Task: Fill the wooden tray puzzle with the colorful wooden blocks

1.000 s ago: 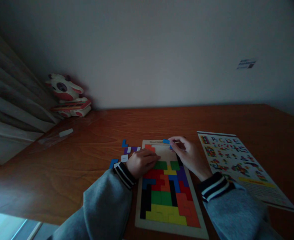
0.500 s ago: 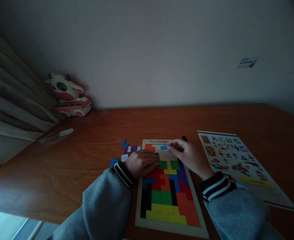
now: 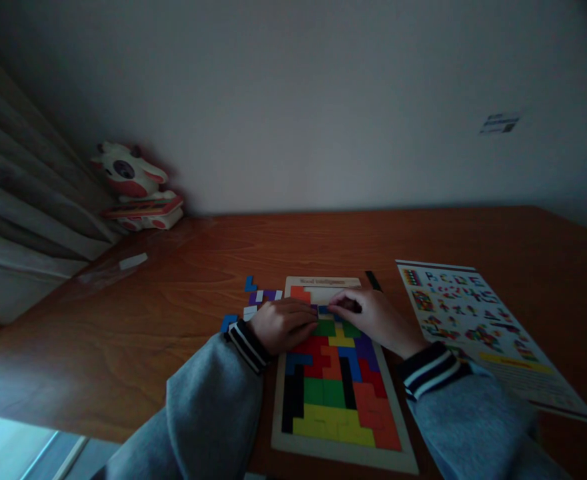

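Observation:
A wooden block-puzzle board [image 3: 343, 459] lies in front of me, its lower part filled with coloured pieces. My left hand [image 3: 284, 327] rests flat across its left edge, fingers stretched out, covering some pieces. Thumb and fingertips of my right hand [image 3: 373, 320] pinch a blue puzzle piece [image 3: 323, 309] low over the bare upper part, just above a green piece [image 3: 326, 328]. The blue piece is partly hidden by my fingers; I cannot tell whether it touches the board. An orange piece [image 3: 300, 293] sits in the upper left corner.
Loose blue, purple and white pieces [image 3: 229, 323] lie left of the board. A black piece [image 3: 373, 280] is beyond its upper right corner. To the right lies a printed pattern sheet [image 3: 478, 320]. A cow toy [image 3: 136, 187] stands at the back left by the curtain [image 3: 28, 180].
My right hand has lowered the blue piece toward me and slightly left, from near the board's top to just above the green pieces. My left hand stays in place.

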Available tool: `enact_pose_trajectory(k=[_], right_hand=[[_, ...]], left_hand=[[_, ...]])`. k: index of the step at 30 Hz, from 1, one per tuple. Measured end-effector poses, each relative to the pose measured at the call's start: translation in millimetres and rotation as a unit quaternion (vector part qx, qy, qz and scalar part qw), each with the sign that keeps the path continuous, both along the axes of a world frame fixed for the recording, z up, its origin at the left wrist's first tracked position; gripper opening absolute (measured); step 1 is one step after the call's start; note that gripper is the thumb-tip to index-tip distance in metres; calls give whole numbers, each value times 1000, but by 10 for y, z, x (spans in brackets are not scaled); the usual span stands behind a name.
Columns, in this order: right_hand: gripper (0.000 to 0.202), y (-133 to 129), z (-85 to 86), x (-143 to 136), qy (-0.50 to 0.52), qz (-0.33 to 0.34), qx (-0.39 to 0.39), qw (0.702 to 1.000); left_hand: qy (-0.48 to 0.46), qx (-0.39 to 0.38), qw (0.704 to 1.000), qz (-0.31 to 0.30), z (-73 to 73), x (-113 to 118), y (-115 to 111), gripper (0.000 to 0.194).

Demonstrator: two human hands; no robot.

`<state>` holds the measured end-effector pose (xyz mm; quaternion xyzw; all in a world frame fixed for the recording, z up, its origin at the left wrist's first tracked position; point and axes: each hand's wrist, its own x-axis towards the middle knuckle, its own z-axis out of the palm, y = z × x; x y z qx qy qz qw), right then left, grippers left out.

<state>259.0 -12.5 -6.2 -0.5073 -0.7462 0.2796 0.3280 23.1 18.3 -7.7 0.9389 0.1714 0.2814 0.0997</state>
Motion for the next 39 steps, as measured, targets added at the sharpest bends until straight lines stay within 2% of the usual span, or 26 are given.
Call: enact_pose_trajectory(k=[4, 12, 16, 19, 22, 25, 28, 32, 36, 39], right_hand=[[12, 15, -40, -1, -32, -10, 48, 998], [23, 5, 13, 27, -80, 20, 41, 996], [28, 1, 36, 18, -78, 9, 57, 995], [31, 16, 40, 38, -62, -36, 72, 995], [34, 38, 45, 94, -58, -110, 99, 987], [37, 58, 41, 153, -63, -169, 115, 977], [36, 75, 18, 180, -79, -196, 125, 969], [31, 76, -4, 171, -88, -164, 136, 973], [22, 60, -19, 188, -151, -67, 144, 976], [28, 59, -47, 229, -179, -21, 140, 974]], left_hand=[[0, 3, 1000, 4, 3, -2, -5, 19], [-10, 16, 1000, 3, -42, -2, 7, 19], [-21, 39, 999, 5, -26, 14, 7, 18], [-24, 51, 998, 8, -3, 21, 5, 17], [-12, 52, 999, -2, 29, 18, -13, 19], [28, 41, 998, -42, 69, 15, -54, 28], [66, 13, 995, -80, 96, 21, -97, 33], [77, -21, 991, -105, 75, 27, -117, 31], [74, -33, 991, -106, 38, 22, -108, 30], [67, -27, 992, -107, 37, 26, -107, 29]])
